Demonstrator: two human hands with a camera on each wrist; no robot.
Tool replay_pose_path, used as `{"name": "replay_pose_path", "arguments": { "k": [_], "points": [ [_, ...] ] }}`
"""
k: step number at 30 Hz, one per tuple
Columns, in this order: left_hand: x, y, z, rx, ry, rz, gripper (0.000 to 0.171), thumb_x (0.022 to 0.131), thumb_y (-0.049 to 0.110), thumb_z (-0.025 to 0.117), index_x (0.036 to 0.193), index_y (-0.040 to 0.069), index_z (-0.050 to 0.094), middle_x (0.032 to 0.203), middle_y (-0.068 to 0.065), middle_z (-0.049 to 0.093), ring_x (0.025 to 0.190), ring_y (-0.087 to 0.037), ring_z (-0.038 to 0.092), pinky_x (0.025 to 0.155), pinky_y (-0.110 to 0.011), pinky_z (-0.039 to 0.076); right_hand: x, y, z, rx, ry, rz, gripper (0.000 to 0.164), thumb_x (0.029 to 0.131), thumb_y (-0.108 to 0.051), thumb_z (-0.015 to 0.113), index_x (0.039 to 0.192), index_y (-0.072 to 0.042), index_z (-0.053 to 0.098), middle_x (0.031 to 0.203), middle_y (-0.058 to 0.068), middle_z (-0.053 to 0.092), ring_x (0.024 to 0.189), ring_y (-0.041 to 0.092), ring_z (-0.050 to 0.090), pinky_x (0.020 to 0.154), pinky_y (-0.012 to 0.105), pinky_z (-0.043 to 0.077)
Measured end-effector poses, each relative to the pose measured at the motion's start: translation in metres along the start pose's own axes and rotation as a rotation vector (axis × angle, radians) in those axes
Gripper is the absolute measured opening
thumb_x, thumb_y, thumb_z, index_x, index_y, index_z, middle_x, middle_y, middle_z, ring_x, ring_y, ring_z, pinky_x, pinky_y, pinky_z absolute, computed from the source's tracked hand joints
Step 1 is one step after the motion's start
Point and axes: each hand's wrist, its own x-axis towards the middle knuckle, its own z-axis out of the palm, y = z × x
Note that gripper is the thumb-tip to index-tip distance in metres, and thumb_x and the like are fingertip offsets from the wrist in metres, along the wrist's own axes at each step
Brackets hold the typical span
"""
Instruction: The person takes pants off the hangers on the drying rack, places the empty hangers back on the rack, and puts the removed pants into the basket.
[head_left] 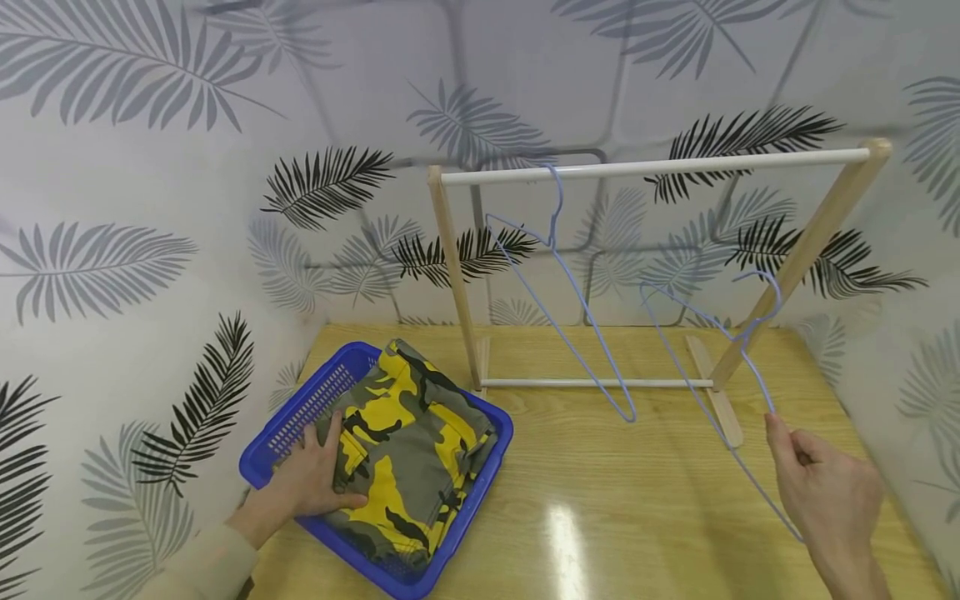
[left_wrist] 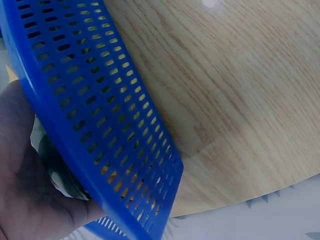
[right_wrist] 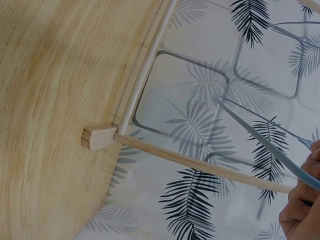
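My right hand (head_left: 828, 483) pinches a light blue wire hanger (head_left: 759, 379) between thumb and fingers, in front of the rack's right post. In the right wrist view, part of that hand (right_wrist: 302, 202) shows at the right edge with the hanger (right_wrist: 270, 145). My left hand (head_left: 311, 475) rests with spread fingers on a folded camouflage garment (head_left: 401, 433) in yellow, grey and black. The garment lies in a blue plastic basket (head_left: 468, 533). In the left wrist view, the basket's slotted wall (left_wrist: 100, 100) stands beside the left hand (left_wrist: 30, 185), its fingertips hidden.
A garment rack with wooden posts (head_left: 456, 283) and a white top bar (head_left: 720, 164) stands at the back of the wooden table (head_left: 637, 492). Another light blue hanger (head_left: 588, 308) hangs from the bar. Leaf-patterned walls (head_left: 135, 350) close in the back and sides.
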Motion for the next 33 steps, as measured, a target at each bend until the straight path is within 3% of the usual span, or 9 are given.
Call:
{"name": "replay_pose_path", "arguments": {
  "k": [8, 15, 26, 33],
  "points": [
    [-0.001, 0.000, 0.003, -0.003, 0.004, -0.009, 0.148, 0.068, 0.072, 0.088, 0.165, -0.008, 0.010, 0.139, -0.052, 0.039, 0.102, -0.064, 0.061, 0.074, -0.059, 0.062, 0.000, -0.002, 0.000, 0.011, 0.009, 0.022, 0.060, 0.102, -0.032, 0.064, 0.049, -0.003, 0.064, 0.037, 0.008, 0.051, 0.042, -0.020, 0.016, 0.037, 0.011, 0.012],
    [-0.001, 0.003, 0.000, 0.030, 0.051, -0.017, 0.146, 0.065, 0.073, 0.088, 0.164, -0.007, 0.017, 0.128, -0.048, 0.045, 0.104, -0.060, 0.058, 0.074, -0.060, 0.061, 0.001, -0.005, -0.001, 0.009, 0.033, 0.013, 0.062, 0.102, -0.034, 0.063, 0.049, 0.000, 0.064, 0.038, 0.010, 0.052, 0.042, -0.020, 0.016, 0.039, 0.010, 0.011],
    [-0.005, 0.011, -0.020, 0.100, 0.067, -0.025, 0.132, 0.076, 0.081, 0.075, 0.162, -0.008, 0.027, 0.138, -0.053, 0.044, 0.121, -0.073, 0.051, 0.083, -0.068, 0.060, 0.005, -0.010, -0.002, 0.013, 0.033, -0.005, 0.063, 0.102, -0.034, 0.063, 0.050, 0.002, 0.065, 0.036, 0.009, 0.050, 0.040, -0.018, 0.016, 0.037, 0.011, 0.010],
    [0.000, 0.021, -0.038, 0.101, 0.146, 0.014, 0.126, 0.082, 0.075, 0.074, 0.161, -0.010, 0.025, 0.150, -0.046, 0.043, 0.131, -0.067, 0.050, 0.102, -0.072, 0.051, 0.006, -0.005, 0.002, 0.008, 0.008, -0.019, 0.068, 0.105, -0.040, 0.059, 0.051, 0.001, 0.066, 0.037, 0.010, 0.051, 0.042, -0.020, 0.014, 0.034, 0.013, 0.012]
  ]
}}
